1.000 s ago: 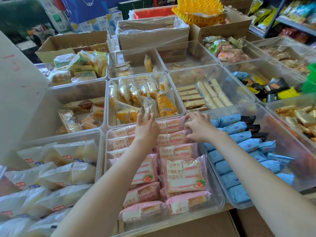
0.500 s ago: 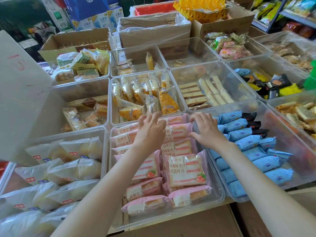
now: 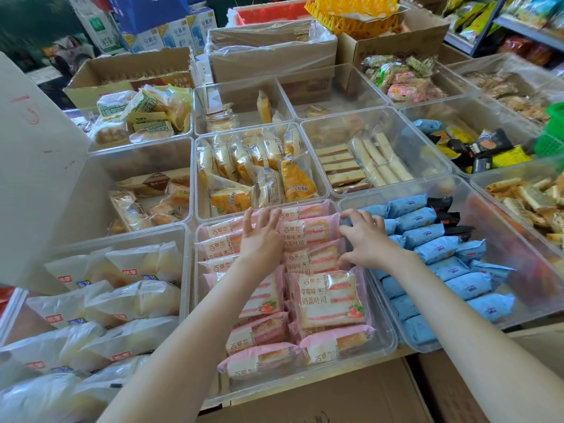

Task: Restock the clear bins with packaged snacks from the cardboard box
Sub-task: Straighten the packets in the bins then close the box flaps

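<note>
Hands (image 3: 263,239) (image 3: 367,242) atop pink packs (image 3: 308,232), long axes left-right.

Pink snack packs (image 3: 331,300); blue packets (image 3: 436,250)

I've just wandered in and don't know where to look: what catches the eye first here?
Two bare arms reach into the middle clear bin, with the left hand and right hand spread over rows of pink strawberry toast packs. Bright blue packets crowd the space just to the right, and pale white bread bags pile up on the left.
</note>
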